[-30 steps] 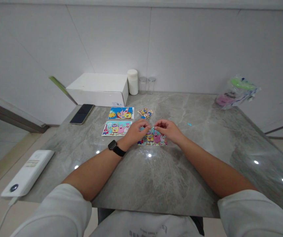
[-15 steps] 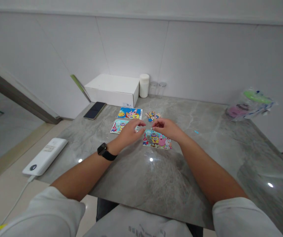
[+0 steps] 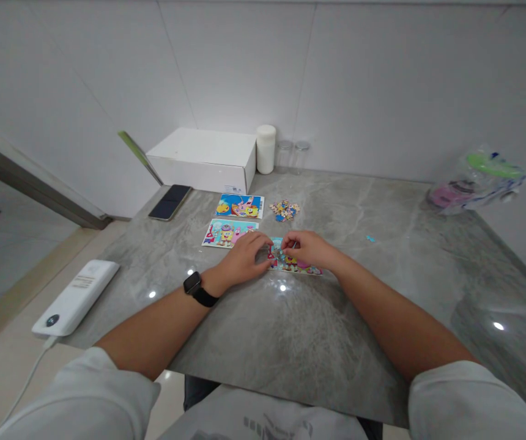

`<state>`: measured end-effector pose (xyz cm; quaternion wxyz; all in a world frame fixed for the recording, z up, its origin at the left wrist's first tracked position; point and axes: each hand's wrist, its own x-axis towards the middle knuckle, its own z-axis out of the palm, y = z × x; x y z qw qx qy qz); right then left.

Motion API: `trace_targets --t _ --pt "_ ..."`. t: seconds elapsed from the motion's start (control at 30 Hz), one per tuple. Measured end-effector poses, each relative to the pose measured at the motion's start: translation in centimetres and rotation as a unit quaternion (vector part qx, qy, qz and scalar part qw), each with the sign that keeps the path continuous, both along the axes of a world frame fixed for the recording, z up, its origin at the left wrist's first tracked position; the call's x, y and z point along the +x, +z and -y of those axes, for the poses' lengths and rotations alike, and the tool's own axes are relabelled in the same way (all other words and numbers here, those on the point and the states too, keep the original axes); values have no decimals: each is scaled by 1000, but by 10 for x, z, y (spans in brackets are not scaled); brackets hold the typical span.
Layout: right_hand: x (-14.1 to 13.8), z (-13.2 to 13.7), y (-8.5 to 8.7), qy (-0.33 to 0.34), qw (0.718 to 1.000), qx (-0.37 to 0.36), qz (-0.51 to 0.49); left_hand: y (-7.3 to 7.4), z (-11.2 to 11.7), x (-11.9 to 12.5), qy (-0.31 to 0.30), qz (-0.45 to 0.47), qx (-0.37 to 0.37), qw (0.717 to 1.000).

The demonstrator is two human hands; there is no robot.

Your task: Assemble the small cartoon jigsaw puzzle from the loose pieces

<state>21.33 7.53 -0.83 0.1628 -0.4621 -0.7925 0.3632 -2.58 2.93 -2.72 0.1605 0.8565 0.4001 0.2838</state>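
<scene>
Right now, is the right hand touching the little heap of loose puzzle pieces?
Apart. The head view shows bare table between the right hand and the heap of loose pieces.

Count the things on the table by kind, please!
Cartoon pictures: 3
Pile of pieces: 1
Loose blue piece: 1
Clear jars: 2
White bottle: 1
White box: 1
Phone: 1
Power bank: 1
Plastic bag: 1
Total: 12

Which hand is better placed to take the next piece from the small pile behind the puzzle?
Right, probably. The right hand has its fingertips at the far edge of the puzzle, directly before the pile. The left hand rests at the puzzle's left end, farther from it.
</scene>
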Motion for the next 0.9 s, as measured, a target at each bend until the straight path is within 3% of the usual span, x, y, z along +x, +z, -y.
trace_targets --t 0.4,0.67,0.9 --pt "-2 1 -10 13 1000 -29 -1 -6 2 3 -16 -10 -9 1000" --pt "-4 3 -13 16 1000 -23 6 -2 5 4 -17 -34 -4 999" --pt "-7 6 -10 19 998 34 41 -5 5 4 -18 -37 -8 999"
